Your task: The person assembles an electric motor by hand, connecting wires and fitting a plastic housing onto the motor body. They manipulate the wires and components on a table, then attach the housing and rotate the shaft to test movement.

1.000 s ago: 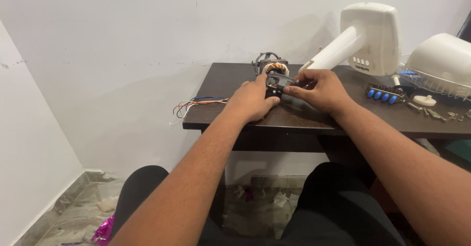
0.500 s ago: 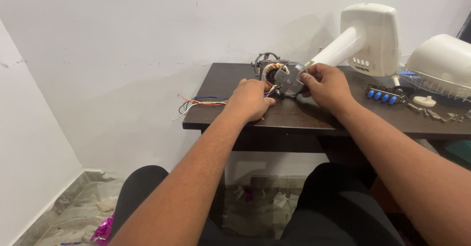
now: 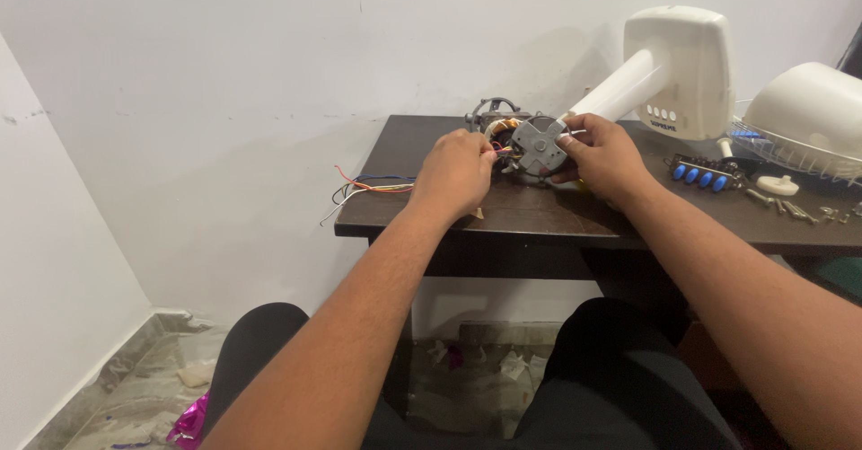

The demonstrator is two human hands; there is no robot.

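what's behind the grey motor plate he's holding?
Behind the grey motor plate show copper windings and a dark metal bracket on the table. The left hand and right hand cover the rest, including where the coloured wires attach.

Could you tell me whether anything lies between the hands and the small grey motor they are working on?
Nothing visible does. The right hand already grips the grey motor from its right side, and the left hand pinches the coloured wires at its left edge. The white fan housing stands behind, apart from the grip.
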